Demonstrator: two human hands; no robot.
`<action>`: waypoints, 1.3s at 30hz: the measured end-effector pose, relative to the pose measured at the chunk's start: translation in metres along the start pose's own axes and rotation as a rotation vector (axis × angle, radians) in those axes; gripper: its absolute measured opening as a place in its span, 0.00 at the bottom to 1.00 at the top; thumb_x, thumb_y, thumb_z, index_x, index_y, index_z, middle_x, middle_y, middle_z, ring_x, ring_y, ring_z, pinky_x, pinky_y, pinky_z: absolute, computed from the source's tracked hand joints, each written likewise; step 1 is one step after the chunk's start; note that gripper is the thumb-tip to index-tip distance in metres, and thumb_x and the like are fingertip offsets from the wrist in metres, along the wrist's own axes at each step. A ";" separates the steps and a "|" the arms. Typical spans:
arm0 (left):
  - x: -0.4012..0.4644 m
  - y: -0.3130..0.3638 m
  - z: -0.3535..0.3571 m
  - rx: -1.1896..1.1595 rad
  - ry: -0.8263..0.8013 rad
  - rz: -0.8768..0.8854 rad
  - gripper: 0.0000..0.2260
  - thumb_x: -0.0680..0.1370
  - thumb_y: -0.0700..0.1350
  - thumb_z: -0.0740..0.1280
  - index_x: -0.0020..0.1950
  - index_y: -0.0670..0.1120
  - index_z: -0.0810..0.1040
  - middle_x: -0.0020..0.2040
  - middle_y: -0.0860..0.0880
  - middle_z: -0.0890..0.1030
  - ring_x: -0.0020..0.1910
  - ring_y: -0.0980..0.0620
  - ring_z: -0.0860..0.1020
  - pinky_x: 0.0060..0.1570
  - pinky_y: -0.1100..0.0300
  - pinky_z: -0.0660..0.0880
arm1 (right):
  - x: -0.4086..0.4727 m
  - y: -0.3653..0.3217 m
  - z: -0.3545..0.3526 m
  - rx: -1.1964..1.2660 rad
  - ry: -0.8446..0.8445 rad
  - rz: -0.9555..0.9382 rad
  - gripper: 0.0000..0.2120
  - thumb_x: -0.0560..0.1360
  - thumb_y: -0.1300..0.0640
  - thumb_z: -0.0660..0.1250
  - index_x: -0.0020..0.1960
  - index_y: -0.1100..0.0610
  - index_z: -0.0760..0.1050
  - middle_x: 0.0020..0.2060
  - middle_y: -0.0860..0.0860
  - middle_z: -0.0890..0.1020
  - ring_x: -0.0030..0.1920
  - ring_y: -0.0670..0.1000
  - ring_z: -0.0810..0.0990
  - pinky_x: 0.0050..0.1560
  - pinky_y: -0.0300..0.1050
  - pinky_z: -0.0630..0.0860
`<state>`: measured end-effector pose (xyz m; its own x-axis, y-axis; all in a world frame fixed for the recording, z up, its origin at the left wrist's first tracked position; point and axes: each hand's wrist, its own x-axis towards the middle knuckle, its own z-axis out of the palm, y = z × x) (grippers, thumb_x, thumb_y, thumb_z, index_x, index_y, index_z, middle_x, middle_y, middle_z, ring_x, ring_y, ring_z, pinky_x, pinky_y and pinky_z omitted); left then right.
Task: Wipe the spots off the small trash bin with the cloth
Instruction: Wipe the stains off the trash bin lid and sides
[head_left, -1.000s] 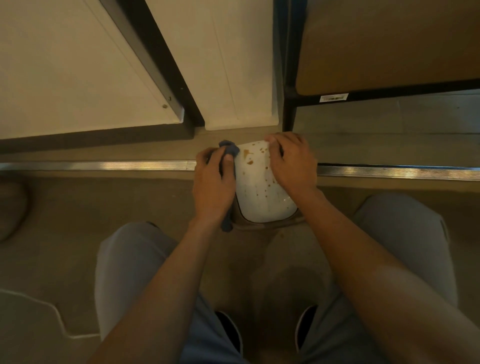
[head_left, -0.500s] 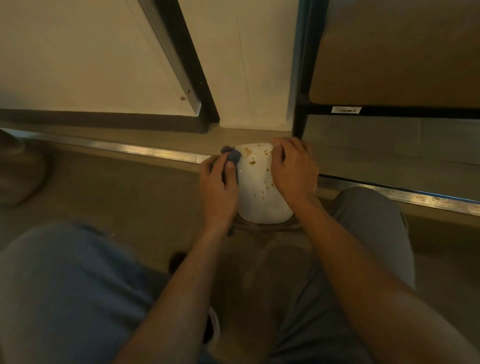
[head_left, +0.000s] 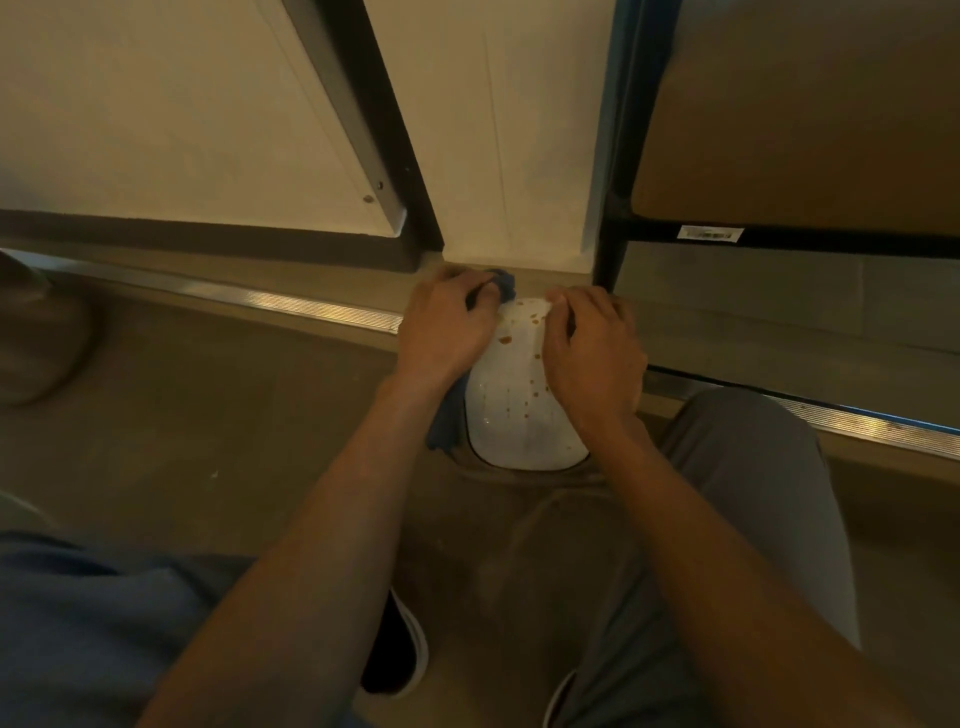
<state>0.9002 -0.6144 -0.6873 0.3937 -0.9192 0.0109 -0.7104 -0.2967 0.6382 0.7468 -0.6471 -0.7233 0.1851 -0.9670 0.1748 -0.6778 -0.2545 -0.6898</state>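
A small white trash bin (head_left: 511, 415) stands on the floor between my knees, its near side dotted with brown spots. My left hand (head_left: 447, 325) grips a blue cloth (head_left: 445, 421) against the bin's left side; cloth shows above my fingers near the rim and hangs below my wrist. My right hand (head_left: 592, 353) clasps the bin's right side, fingers curled over the top edge. The bin's far side and opening are hidden.
A metal floor strip (head_left: 311, 306) runs left to right behind the bin. A white wall panel (head_left: 519, 171) with a dark diagonal frame rises beyond. A dark shelf frame (head_left: 618, 218) stands at the right. My shoes (head_left: 400, 644) are below.
My left hand with the cloth has slid up the bin's left side toward the rim. The view has shifted and my left knee has dropped low. My right hand keeps its hold.
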 end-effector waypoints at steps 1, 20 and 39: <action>-0.005 -0.001 0.003 0.008 0.006 0.043 0.14 0.82 0.53 0.60 0.63 0.53 0.80 0.63 0.49 0.77 0.61 0.47 0.73 0.62 0.51 0.72 | 0.000 0.000 0.000 -0.010 0.004 0.010 0.17 0.82 0.50 0.54 0.58 0.54 0.79 0.56 0.50 0.81 0.62 0.54 0.74 0.55 0.50 0.76; -0.061 -0.032 0.009 -0.152 0.250 0.022 0.12 0.83 0.51 0.61 0.64 0.52 0.78 0.65 0.55 0.72 0.64 0.55 0.70 0.63 0.62 0.69 | -0.002 -0.001 0.002 0.007 0.048 -0.030 0.15 0.82 0.51 0.55 0.57 0.53 0.80 0.54 0.50 0.82 0.59 0.53 0.76 0.52 0.50 0.77; -0.035 -0.012 0.015 0.044 0.223 0.051 0.14 0.83 0.52 0.60 0.67 0.54 0.77 0.68 0.52 0.73 0.63 0.51 0.69 0.58 0.64 0.67 | 0.000 0.002 0.002 -0.006 0.052 -0.047 0.18 0.81 0.49 0.54 0.59 0.53 0.80 0.55 0.49 0.81 0.59 0.51 0.75 0.53 0.41 0.70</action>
<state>0.8863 -0.5824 -0.7065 0.4721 -0.8550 0.2149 -0.7557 -0.2670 0.5980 0.7467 -0.6473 -0.7261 0.1794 -0.9532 0.2435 -0.6735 -0.2994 -0.6759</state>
